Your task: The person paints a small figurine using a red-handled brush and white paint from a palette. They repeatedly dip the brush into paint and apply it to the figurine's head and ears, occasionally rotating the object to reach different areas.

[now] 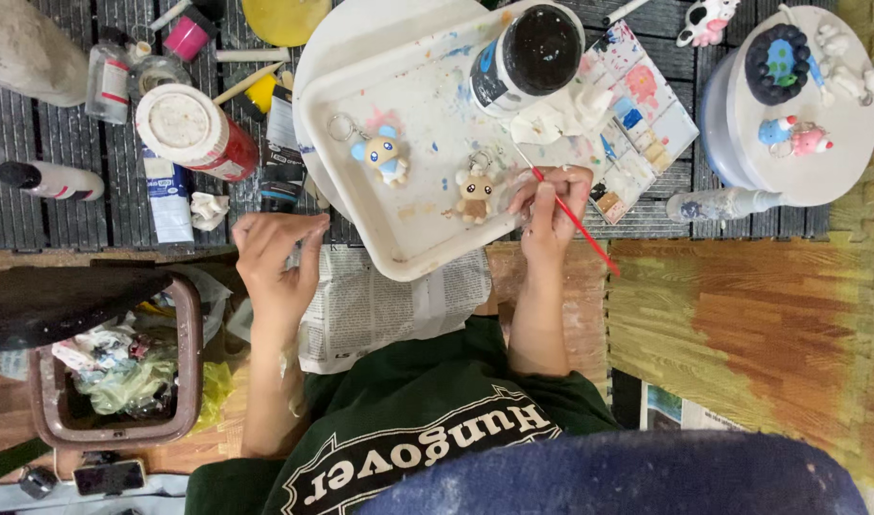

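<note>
Red-handled brush [575,221] in our right hand [548,205]: we are painting the brown figurine [474,195].
Our left hand [275,257] is resting open and empty on newspaper [380,305]; next, fine strokes are calling for a steady tip on the white tray [413,243], beside the blue figurine [383,155].

A single camera sits on the person's head and looks almost straight down, from close above the hands. The person's own chest fills the bottom edge, so the scene reads upside down from it. The white tray [360,143] lies mid-frame, the bin [184,381] at lower left, and the slatted floor mat [36,205] along the top.
</note>
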